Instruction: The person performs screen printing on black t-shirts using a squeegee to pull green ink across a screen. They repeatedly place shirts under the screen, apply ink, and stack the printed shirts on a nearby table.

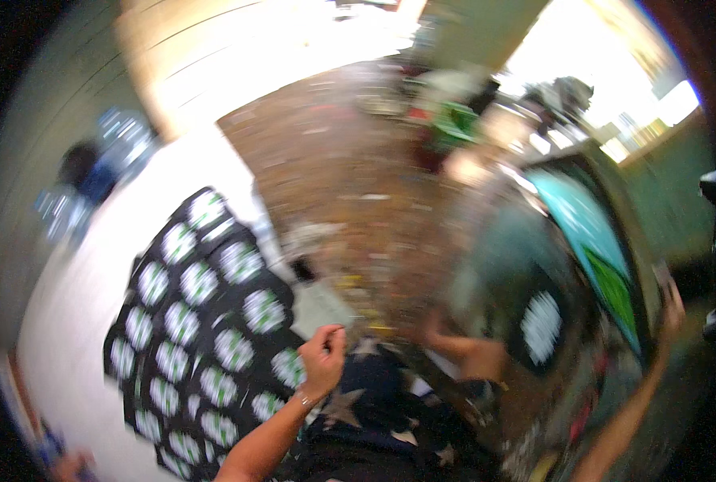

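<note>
My left hand [323, 359] is over my lap, fingers curled closed; whatever is in them, if anything, I cannot make out. To its left, black cut pieces [183, 321] with round white-and-green prints lie overlapping on a white tabletop [69, 321]. Out to the far right, my right hand [669, 305] is at the edge of a tilted-up frame [648, 273] with a teal and green panel, its fingers bent round that edge, blurred. Below the frame, a black piece [541, 328] bearing a white print lies on a smeared greyish surface.
Another person's hand [73, 466] shows at the lower left. Large clear plastic bottles [125, 140] stand along the left wall. A green container [454, 122] and clutter sit beyond the littered brown floor [326, 153]. Bright openings are at the back.
</note>
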### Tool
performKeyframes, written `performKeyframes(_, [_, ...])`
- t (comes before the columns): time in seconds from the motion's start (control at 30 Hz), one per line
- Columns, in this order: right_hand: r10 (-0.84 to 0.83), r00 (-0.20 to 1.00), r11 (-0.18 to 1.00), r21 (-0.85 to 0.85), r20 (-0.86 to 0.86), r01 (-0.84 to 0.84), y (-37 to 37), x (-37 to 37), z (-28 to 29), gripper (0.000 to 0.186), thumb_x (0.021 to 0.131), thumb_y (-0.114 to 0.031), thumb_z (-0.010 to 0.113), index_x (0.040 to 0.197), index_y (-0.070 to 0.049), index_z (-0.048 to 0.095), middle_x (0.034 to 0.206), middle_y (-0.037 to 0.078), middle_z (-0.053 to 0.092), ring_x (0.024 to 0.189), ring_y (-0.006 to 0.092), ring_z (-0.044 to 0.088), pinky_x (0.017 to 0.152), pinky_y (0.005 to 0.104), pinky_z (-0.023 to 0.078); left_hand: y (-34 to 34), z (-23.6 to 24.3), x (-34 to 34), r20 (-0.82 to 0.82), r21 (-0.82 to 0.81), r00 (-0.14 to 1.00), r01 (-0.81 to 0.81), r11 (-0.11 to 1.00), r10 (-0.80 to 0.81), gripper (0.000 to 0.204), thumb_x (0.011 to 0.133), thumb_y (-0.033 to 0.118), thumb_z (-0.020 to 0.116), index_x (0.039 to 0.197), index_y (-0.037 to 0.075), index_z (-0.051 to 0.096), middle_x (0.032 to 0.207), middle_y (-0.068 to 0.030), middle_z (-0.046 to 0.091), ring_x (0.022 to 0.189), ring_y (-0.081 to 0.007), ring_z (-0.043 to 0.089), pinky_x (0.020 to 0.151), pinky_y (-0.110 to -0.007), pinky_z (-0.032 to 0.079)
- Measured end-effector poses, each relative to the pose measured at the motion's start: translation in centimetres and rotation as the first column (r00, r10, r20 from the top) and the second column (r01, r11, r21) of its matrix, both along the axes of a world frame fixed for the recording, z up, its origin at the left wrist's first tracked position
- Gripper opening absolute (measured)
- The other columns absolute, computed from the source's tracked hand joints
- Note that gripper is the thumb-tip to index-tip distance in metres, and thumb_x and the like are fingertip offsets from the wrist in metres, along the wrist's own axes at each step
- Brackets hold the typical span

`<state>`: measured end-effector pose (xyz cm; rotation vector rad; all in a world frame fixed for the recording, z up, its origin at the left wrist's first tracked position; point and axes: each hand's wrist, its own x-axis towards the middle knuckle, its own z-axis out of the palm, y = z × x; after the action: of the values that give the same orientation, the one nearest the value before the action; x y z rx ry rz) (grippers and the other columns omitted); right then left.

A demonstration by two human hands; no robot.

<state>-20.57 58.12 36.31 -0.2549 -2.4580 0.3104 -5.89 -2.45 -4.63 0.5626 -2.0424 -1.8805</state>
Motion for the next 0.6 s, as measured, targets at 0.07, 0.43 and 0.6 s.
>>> performKeyframes(0.07, [0.192, 0.980, 0.964, 0.179, 0.045, -0.197, -1.6, 0.2, 0.2, 0.048, 0.101, -0.042, 0.059, 0.129, -0.004, 0.070, 0.132, 0.018, 0.069, 0.117, 0.0309, 0.067, 0.102, 0.0416, 0.049, 3.3, 6.5, -1.9, -0.173, -0.106, 0.966, 0.177, 0.978, -0.194, 0.012, 0.096, 0.008, 0.066, 0.103, 0.000, 0.072, 0.075, -0.0115, 0.068, 0.066, -0.0165, 0.064, 0.063, -0.031, 0.051])
performKeyframes(0.43, [-0.070, 0.995, 0.934, 0.355, 0.071, 0.040, -9.7, -1.2, 3.9, 0.076, 0.087, -0.073, 0.057, 0.103, 0.000, 0.075, 0.102, 0.030, 0.072, 0.099, 0.0446, 0.070, 0.090, 0.0522, 0.054, 43.1, 15.3, -1.7, -0.264, -0.834, -0.296, 0.548, 0.064, -0.918, 0.076, 0.094, 0.047, 0.062, 0.151, 0.001, 0.043, 0.155, -0.0198, 0.045, 0.144, -0.0390, 0.041, 0.124, -0.050, 0.024])
performKeyframes(0.6, [-0.033, 0.984, 0.961, 0.276, 0.173, -0.016, -8.7, -2.3, 4.5, 0.074, 0.089, -0.075, 0.053, 0.090, -0.003, 0.072, 0.089, 0.024, 0.072, 0.090, 0.0405, 0.070, 0.084, 0.0480, 0.054, 49.4, 11.4, 0.0, -0.128, -0.926, -0.332, 0.376, -0.007, -0.935, 0.051, 0.092, 0.043, 0.059, 0.126, 0.005, 0.064, 0.136, -0.0155, 0.062, 0.139, -0.0317, 0.049, 0.128, -0.052, 0.015])
